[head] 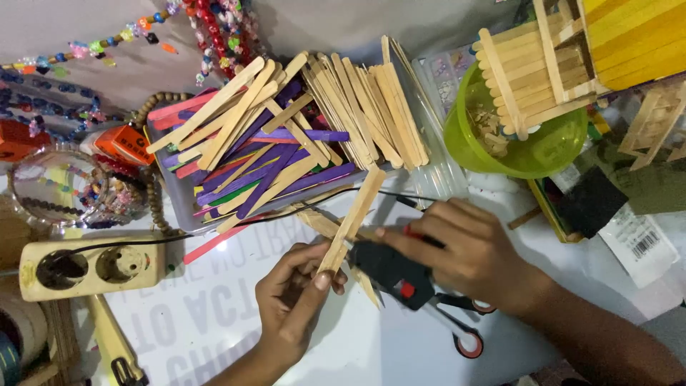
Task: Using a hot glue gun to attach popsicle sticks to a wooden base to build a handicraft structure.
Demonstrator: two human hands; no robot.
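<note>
While left hand point(296, 300) pinches wooden stick point(351, 220), right hand point(464, 257) grips black glue gun point(389, 271), white barcode label point(647, 243) right.

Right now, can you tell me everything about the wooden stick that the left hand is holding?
The wooden stick is flat, pale and plain, with rounded ends, like an ice-lolly stick. It leans slantwise, its top end up by the tray of sticks, its bottom end pinched by the left hand. The black glue gun, held by the right hand, points at it from the side. A thin black cord crosses behind it.
</note>
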